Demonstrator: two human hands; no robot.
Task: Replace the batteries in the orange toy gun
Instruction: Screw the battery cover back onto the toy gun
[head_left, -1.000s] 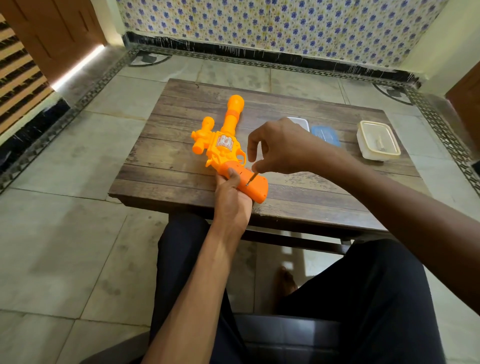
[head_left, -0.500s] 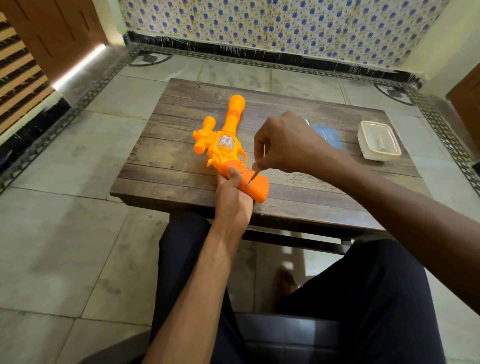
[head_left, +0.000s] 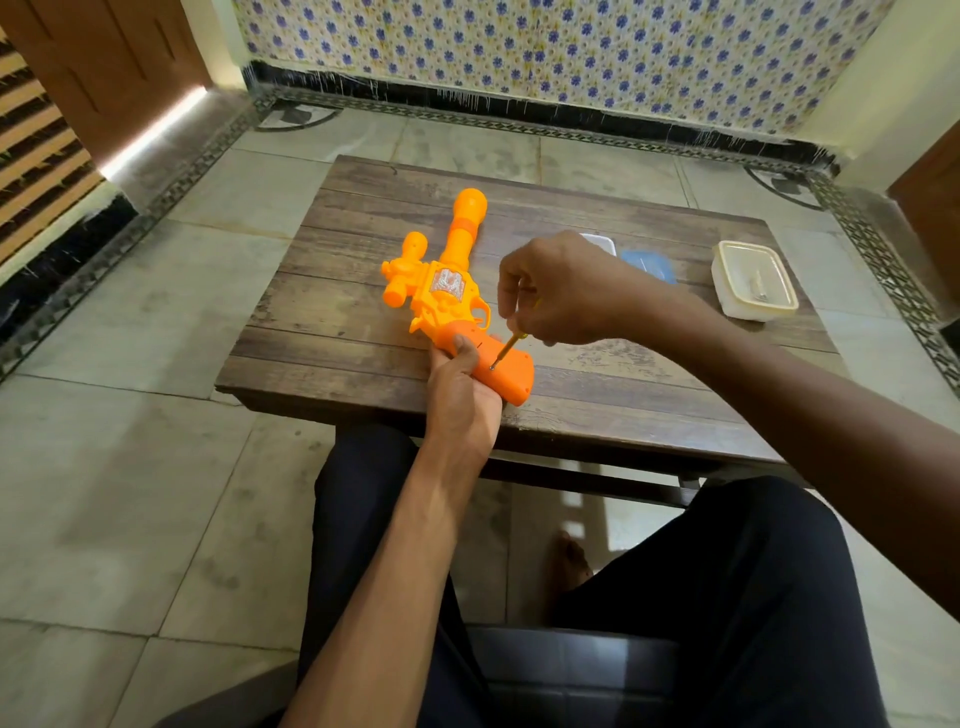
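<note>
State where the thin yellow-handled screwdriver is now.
Head view, centre: the thin yellow-handled screwdriver is pinched in the right hand, tip on the grip of the orange plastic toy gun, which the left hand holds.

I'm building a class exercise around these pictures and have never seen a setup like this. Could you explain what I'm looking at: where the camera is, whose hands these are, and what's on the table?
There is no machine here. A seated person works with bare hands, and a single camera worn on their head looks down at them. An orange toy gun rests on the wooden table. The left hand grips its handle to steady it. The right hand pinches a small screwdriver, with the tip on the handle, probably at a battery-cover screw. Farther right sit a blue lid and a white tub with something small inside; I cannot tell what.
</note>
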